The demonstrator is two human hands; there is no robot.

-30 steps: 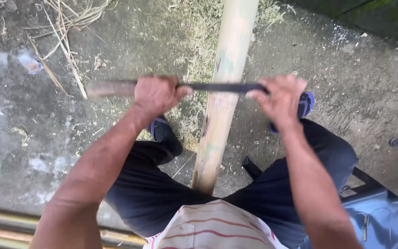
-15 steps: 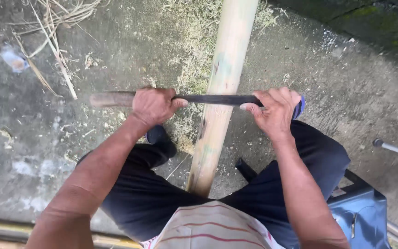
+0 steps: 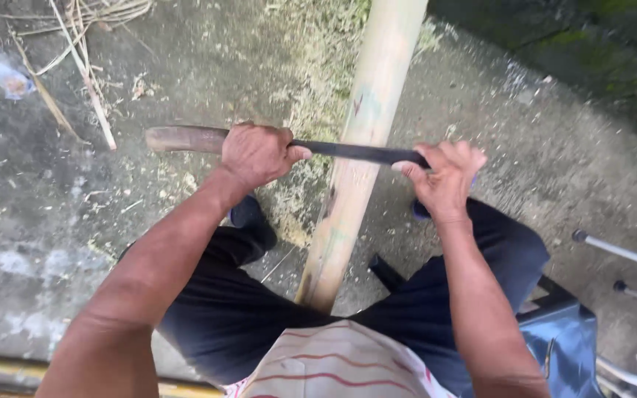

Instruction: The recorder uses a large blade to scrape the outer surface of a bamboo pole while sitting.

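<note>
A long pale bamboo pole (image 3: 363, 140) runs from between my knees up and away across the concrete ground. A dark-bladed knife (image 3: 355, 152) with a wooden handle lies crosswise over the pole. My left hand (image 3: 256, 153) grips the wooden handle (image 3: 182, 138) left of the pole. My right hand (image 3: 444, 177) pinches the far end of the blade right of the pole. The blade rests against the pole's surface between both hands.
Pale shavings (image 3: 311, 81) litter the concrete around the pole. Dry stalks (image 3: 86, 70) lie at the upper left. A blue plastic seat (image 3: 565, 343) is under me at the right, with metal chair legs (image 3: 621, 254) beside it. Bamboo lengths (image 3: 9, 372) lie at the bottom left.
Both hands have drawn the knife toward me along the pole, and the view has shifted slightly closer over the pole.
</note>
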